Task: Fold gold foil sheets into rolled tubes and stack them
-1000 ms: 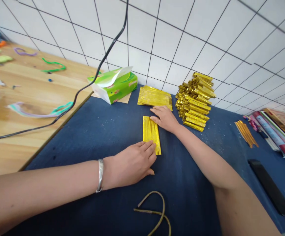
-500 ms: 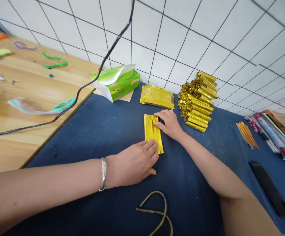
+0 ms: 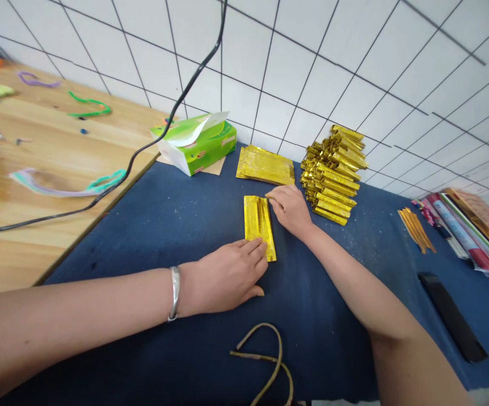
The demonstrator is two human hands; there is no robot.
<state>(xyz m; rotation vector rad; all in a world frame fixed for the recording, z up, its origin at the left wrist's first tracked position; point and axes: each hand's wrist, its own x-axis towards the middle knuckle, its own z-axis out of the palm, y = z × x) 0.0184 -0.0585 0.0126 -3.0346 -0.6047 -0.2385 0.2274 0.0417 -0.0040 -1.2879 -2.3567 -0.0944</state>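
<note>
A sheet of gold foil paper (image 3: 256, 217) with lengthwise folds lies on the dark blue table surface. Flat across its lower end rests my left hand (image 3: 238, 270), fingers stretched out and thumb apart. My right hand (image 3: 293, 210) is beside the upper right edge of the paper, its fingers curled together; whether anything is between the fingertips is hidden. Just beyond, a flat stack of gold foil sheets (image 3: 265, 164) lies near the wall. To its right is a tall pile of folded gold foil strips (image 3: 333, 177).
A green tissue box (image 3: 210, 146) stands at the back left. A black cable (image 3: 177, 107) hangs across the left side. Nearest me lies a bent tan cord (image 3: 279, 349). At right are orange strips (image 3: 417, 230), a long black object (image 3: 451, 316) and stacked packets (image 3: 466, 231).
My right hand has drawn slightly off the paper's upper right edge, and its fingers have curled in. My left hand stays on the lower end. The whole view has shifted a little.
</note>
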